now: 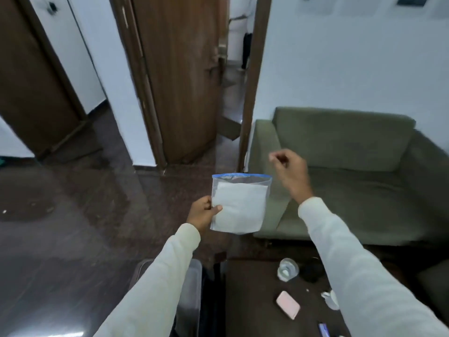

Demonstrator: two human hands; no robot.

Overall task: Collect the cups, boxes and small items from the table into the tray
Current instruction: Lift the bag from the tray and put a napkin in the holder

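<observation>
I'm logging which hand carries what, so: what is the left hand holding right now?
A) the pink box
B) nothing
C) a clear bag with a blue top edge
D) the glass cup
C: the left hand pinches the clear bag by its side edge in mid-air, while the pink box and the glass cup lie on the table.

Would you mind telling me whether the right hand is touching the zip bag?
Apart. The head view shows the right hand raised beside the zip bag, with sofa visible between them; only the left hand pinches the bag's edge.
</observation>
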